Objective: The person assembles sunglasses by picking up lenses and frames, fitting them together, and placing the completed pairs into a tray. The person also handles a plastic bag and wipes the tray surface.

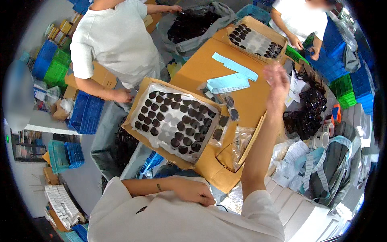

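My left hand (196, 192) is drawn in against my shirt, its fingers curled closed; what they hold, if anything, is hidden. My right arm stretches far forward over the table's right side. At its end my right hand (277, 82) is raised and smeared by motion, so its fingers are unclear. Left of that hand lie light-blue printed paper strips (229, 83). Between my arms a cardboard tray (135, 117) holds rows of dark sunglass lenses (186, 141) on white paper. Beside it are small clear bags with dark lenses (229, 101) and a bagged eyeglass frame (224, 158).
A second lens tray (258, 38) stands at the table's far end. Dark glossy frames (308, 103) pile up on the right, near tape rolls (320, 140). Two co-workers stand at the far left and far right. Grey sacks (201, 18) and blue crates (86, 111) surround the table.
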`<state>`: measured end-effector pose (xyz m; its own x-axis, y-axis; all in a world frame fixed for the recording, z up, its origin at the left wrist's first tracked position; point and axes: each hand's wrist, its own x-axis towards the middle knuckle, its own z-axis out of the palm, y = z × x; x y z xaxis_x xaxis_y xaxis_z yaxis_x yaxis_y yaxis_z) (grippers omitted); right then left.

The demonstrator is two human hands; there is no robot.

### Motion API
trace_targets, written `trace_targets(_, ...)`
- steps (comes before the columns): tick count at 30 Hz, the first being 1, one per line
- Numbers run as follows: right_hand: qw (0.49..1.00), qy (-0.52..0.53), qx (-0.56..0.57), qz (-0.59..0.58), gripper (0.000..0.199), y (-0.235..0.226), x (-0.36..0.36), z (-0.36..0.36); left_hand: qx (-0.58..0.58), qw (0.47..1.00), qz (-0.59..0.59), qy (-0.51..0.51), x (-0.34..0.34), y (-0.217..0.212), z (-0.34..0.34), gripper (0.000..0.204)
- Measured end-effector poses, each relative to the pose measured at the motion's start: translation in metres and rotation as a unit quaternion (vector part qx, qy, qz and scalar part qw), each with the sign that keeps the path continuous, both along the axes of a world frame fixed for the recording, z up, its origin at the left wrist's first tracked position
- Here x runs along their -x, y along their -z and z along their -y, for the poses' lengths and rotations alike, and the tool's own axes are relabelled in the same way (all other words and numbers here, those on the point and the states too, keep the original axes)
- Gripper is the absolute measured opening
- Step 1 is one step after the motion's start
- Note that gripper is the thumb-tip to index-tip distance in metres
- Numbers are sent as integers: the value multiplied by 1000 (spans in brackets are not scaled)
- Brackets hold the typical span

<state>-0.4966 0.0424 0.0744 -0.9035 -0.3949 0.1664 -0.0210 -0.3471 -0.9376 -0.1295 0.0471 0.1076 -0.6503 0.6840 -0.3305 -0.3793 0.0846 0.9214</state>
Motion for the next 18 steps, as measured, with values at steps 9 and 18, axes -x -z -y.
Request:
trace_targets(9, 799, -361, 315, -362, 55, -172, -141, -56, 1, 950, 1, -312, 27, -18, 33, 36)
trace_targets(18, 792, -314, 341, -398, 53, -186, -148, -86, -50, 942, 8, -332, 24, -5, 10, 27)
